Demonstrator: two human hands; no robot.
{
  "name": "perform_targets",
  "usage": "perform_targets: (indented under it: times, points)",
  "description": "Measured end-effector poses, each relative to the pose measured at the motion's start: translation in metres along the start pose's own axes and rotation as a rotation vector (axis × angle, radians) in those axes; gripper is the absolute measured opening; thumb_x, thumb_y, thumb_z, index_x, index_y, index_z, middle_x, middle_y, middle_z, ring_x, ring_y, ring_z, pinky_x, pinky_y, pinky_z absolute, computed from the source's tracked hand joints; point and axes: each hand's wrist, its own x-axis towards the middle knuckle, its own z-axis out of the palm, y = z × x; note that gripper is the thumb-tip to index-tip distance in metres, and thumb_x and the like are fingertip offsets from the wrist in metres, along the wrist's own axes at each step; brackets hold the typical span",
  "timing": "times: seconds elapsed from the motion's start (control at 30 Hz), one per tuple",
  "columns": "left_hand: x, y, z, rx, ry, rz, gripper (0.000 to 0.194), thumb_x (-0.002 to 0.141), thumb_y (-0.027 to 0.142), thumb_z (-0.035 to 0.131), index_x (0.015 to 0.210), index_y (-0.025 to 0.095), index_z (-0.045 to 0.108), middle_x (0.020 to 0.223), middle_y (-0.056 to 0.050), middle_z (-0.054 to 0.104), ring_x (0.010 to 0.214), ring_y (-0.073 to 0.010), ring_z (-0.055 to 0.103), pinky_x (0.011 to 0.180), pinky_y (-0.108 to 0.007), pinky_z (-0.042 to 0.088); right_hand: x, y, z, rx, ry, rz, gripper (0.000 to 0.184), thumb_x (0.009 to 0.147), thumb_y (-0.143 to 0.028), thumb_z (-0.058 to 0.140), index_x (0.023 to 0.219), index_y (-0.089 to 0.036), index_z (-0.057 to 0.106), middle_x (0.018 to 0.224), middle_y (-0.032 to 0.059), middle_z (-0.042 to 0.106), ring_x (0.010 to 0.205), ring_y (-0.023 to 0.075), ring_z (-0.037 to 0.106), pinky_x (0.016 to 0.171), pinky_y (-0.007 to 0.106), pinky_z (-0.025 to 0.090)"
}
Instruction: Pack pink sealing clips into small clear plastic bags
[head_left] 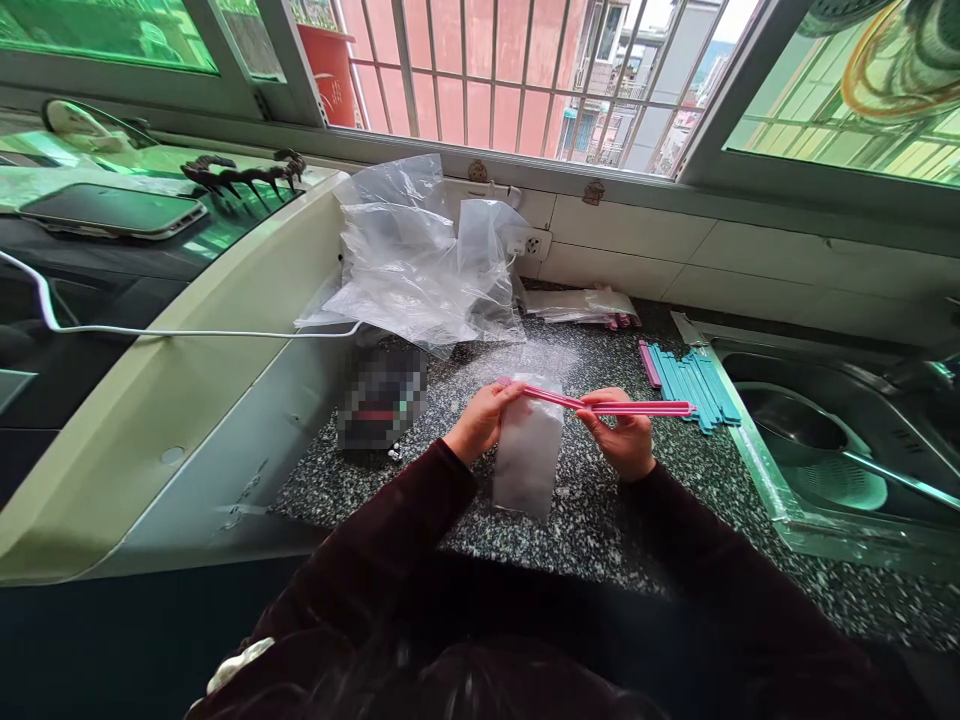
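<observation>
My left hand [480,420] pinches the left end of a thin pink bag-sealing strip [553,397], at the top edge of a small clear plastic bag [527,460]. The bag extends down from the strip above the speckled counter. My right hand [621,437] is closed around a pink strip [652,408] that sticks out to the right past the fingers. Whether these are one strip or two meeting at the right fingertips, I cannot tell. To the right of that hand lies a pile of teal strips [694,385] with a pink strip [649,364] at its left side.
Crumpled clear plastic bags [420,270] stand at the back left. Flat bags with pink ends [581,305] lie by the wall. A blurred dark object [381,400] sits left of my hands. A sink [780,520] with a pan [787,420] is at right; a white cable [225,331] crosses at left.
</observation>
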Motion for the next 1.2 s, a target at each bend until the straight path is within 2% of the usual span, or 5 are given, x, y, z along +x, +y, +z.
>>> perform_targets:
  times: [0.17,0.43,0.63,0.9,1.2]
  points:
    - [0.000,-0.002,-0.001,0.070,-0.059,0.030,0.029,0.047,0.023,0.082,0.068,0.010,0.068,0.059,0.000,0.062,0.053,-0.0075,0.051,0.056,-0.020,0.037,0.002,0.000,-0.004,0.008,0.040,0.023,0.008,0.077,-0.028,0.064,0.079,-0.021,0.062,0.077,0.0027,0.064,0.076,0.0178,0.059,0.073,0.037,0.049]
    - [-0.004,-0.002,-0.001,0.138,-0.116,0.043,0.023,0.051,0.025,0.080,0.066,0.011,0.068,0.055,0.000,0.059,0.050,-0.0071,0.048,0.051,-0.020,0.033,0.007,0.013,-0.015,-0.061,0.178,0.104,0.014,0.077,-0.034,0.063,0.080,-0.021,0.061,0.079,0.0032,0.062,0.077,0.0182,0.060,0.073,0.036,0.050]
    - [-0.007,0.001,0.002,0.143,-0.125,0.075,0.026,0.049,0.029,0.081,0.066,0.013,0.069,0.055,0.000,0.061,0.051,-0.0071,0.049,0.052,-0.019,0.034,0.003,0.023,-0.007,-0.114,0.108,0.118,0.014,0.077,-0.034,0.063,0.079,-0.020,0.062,0.078,0.0042,0.064,0.075,0.0179,0.060,0.070,0.035,0.051]
    - [-0.009,0.001,0.001,0.144,-0.164,0.102,0.024,0.053,0.030,0.079,0.067,0.013,0.069,0.058,0.000,0.061,0.056,-0.0081,0.051,0.056,-0.020,0.036,-0.003,0.013,0.010,-0.062,-0.040,0.013,0.011,0.078,-0.032,0.061,0.074,-0.021,0.062,0.073,0.0033,0.065,0.073,0.0184,0.060,0.070,0.036,0.050]
    - [-0.008,-0.005,-0.001,0.204,-0.222,0.063,0.028,0.056,0.036,0.078,0.067,0.012,0.068,0.058,0.000,0.058,0.053,-0.0066,0.046,0.055,-0.020,0.032,-0.002,0.000,0.003,-0.005,0.009,0.022,0.007,0.078,-0.029,0.062,0.079,-0.022,0.062,0.077,0.0028,0.064,0.075,0.0183,0.058,0.072,0.036,0.048]
